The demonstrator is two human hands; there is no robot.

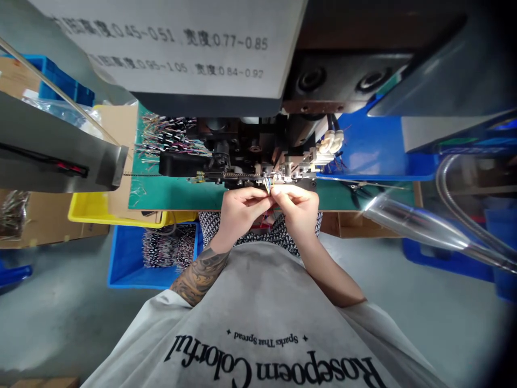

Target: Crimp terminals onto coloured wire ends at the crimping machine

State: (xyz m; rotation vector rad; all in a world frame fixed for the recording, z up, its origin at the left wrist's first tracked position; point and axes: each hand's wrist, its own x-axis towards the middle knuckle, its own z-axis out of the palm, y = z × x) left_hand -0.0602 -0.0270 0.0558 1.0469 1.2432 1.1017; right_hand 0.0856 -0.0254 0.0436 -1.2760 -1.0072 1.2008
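Both hands meet at the front of a dark metal crimping machine [254,145]. Thin coloured wires [267,186], yellow and blue among them, rise from between the fingertips toward the machine's lit working point. My left hand [242,210] is closed, thumb and forefinger pinching these wires. Right beside it my right hand [298,207] is closed too, its thumb and forefinger on the yellow wire side. The lower parts of the wires are hidden by my fingers. A strip of small metal terminals [238,175] runs in from the left to the working point.
Wire bundles [169,137] lie on the green mat [177,196] behind left. A blue bin [125,269] with more bundles and a yellow tray [81,207] stand left. At right are pliers [355,194], a lamp on a flexible neck [420,223] and a blue tray [375,145].
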